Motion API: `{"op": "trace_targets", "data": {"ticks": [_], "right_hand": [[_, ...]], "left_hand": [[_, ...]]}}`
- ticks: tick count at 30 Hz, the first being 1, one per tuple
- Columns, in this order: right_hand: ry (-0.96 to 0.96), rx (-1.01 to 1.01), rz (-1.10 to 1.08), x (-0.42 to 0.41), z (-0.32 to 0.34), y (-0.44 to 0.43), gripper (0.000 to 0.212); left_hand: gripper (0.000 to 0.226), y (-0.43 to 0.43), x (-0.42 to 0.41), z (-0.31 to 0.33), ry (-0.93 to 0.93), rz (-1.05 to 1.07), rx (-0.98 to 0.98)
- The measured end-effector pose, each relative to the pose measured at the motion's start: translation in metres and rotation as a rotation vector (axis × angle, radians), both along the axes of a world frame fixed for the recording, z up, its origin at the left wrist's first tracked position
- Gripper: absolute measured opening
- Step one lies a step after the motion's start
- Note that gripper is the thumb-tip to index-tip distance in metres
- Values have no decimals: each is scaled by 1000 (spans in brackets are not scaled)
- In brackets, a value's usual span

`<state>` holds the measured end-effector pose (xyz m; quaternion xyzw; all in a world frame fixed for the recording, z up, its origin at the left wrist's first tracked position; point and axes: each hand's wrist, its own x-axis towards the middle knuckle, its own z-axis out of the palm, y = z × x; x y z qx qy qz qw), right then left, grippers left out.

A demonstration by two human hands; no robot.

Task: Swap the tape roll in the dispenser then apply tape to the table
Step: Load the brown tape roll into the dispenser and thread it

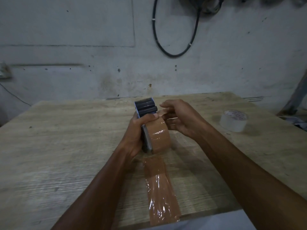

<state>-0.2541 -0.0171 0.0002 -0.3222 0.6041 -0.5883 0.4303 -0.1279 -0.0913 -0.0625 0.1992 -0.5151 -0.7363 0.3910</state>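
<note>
A black and silver tape dispenser (145,107) is held upright above the middle of the wooden table (66,138), with a brown tape roll (159,138) mounted in it. My left hand (137,128) grips the dispenser's body, thumb resting on top of the roll. My right hand (181,117) pinches the roll's loose brown tape end (163,113) just right of the dispenser's rollers. A strip of brown tape (161,188) lies stuck on the table, running from under the dispenser to the near edge. A clear tape roll (233,121) lies flat at the right.
A stained concrete wall stands behind the table, with a black cable loop (174,53) hanging on it. A slanted grey bar (297,95) leans at the far right. The table's near edge (207,214) crosses the bottom of the view.
</note>
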Motion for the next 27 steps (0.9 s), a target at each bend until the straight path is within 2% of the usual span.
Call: {"op": "trace_targets", "data": {"ticks": [5,9,14,16,23,27], "right_hand": [[15,31,27,-4,-3,0,38],[4,26,55,-6,-2,2,30],[14,63,86,-8,2,2,10],[39,58,56,-8,2,1,13],[406,-53,-10,-13,-6,-3,13],[642,-121,-56,-16,-9,-2,14]], "left_hand": [[76,0,0,1,-6,0,-5],[86,0,0,1,-3,4,-3],[87,-2,-1,0,-16,9,-46],[86,-2,-1,-1,-17,12,-41],[84,-4,-1,-2,-25,-2,-33],[73,-3,-1,-2,-33,-14,-30]]}}
